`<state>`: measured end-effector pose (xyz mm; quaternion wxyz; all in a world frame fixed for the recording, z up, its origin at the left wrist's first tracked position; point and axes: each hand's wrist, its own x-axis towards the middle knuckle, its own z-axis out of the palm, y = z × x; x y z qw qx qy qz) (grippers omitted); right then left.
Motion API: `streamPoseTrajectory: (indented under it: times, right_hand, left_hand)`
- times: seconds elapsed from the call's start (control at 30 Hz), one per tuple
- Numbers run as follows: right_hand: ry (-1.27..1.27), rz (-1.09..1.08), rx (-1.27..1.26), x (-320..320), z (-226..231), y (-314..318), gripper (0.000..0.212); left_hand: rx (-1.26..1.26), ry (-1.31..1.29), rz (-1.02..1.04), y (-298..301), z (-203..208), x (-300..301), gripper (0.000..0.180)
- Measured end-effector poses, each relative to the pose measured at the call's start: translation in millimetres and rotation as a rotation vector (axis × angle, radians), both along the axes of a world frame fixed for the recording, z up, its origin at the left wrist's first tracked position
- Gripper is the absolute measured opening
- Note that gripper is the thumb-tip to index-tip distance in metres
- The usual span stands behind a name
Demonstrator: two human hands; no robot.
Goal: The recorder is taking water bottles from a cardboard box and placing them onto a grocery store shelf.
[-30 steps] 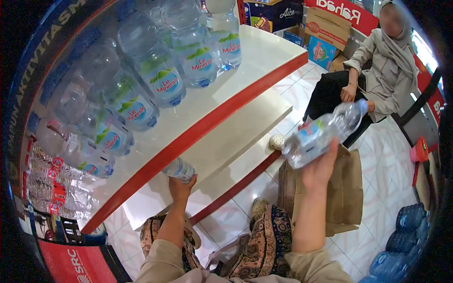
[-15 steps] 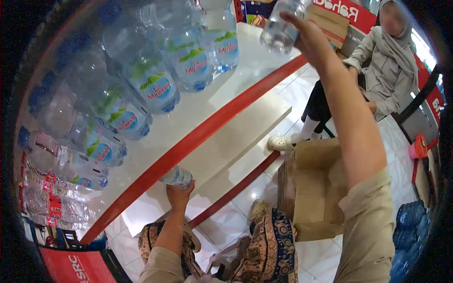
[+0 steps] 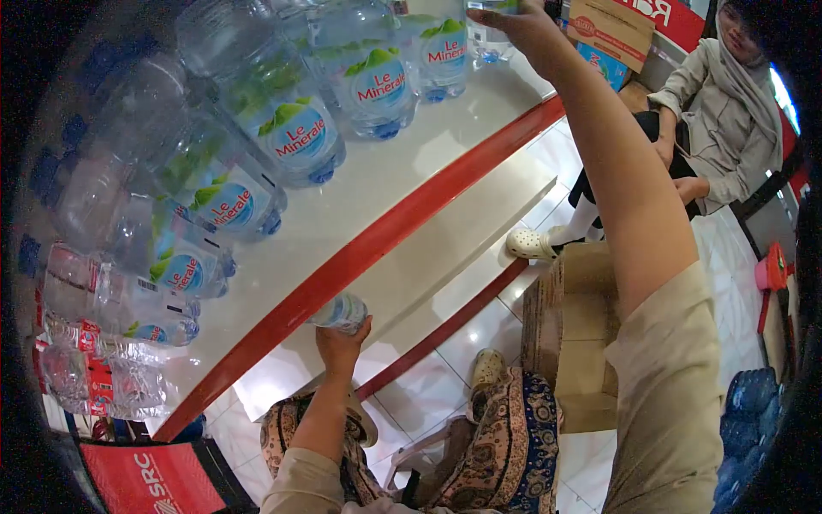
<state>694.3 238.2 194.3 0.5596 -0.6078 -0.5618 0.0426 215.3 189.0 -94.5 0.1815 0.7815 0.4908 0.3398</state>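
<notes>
At the top, my right hand (image 3: pixel 527 34) grips a clear plastic water bottle (image 3: pixel 491 47) over the far right of the white shelf (image 3: pixel 377 184). This bottle is next to the end of a row of large labelled water bottles (image 3: pixel 377 81). Its upper part is cut off by the frame, and whether its base touches the shelf I cannot tell. Lower down, my left hand (image 3: pixel 341 347) is closed around another clear water bottle (image 3: pixel 347 313), tilted and partly hidden behind the shelf's red front edge (image 3: pixel 385 227).
A lower white shelf (image 3: pixel 445 248) juts out below. An open cardboard box (image 3: pixel 586 368) stands on the tiled floor to my right. A seated person (image 3: pixel 728 120) is beyond it. Bottles with red labels (image 3: pixel 98 381) fill the shelf's left end. Dark blue bottle packs (image 3: pixel 749 428) lie far right.
My right hand has carried its bottle left and away from me, from above the shelf edge to the row's end. My left hand still holds its bottle. The view has shifted a little.
</notes>
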Motion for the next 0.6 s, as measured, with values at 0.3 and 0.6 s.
streamPoseTrajectory:
  times: [0.3,0.6]
  right_hand:
    - [-0.55,-0.477,-0.017,-61.6,4.9,33.6,0.052]
    - [1.018,0.188,-0.001,5.6,-6.9,176.2,0.041]
  left_hand:
    - [-0.08,0.083,0.039,-0.1,17.0,-19.0,0.064]
    - [0.135,0.235,0.003,-4.6,8.9,-7.3,0.054]
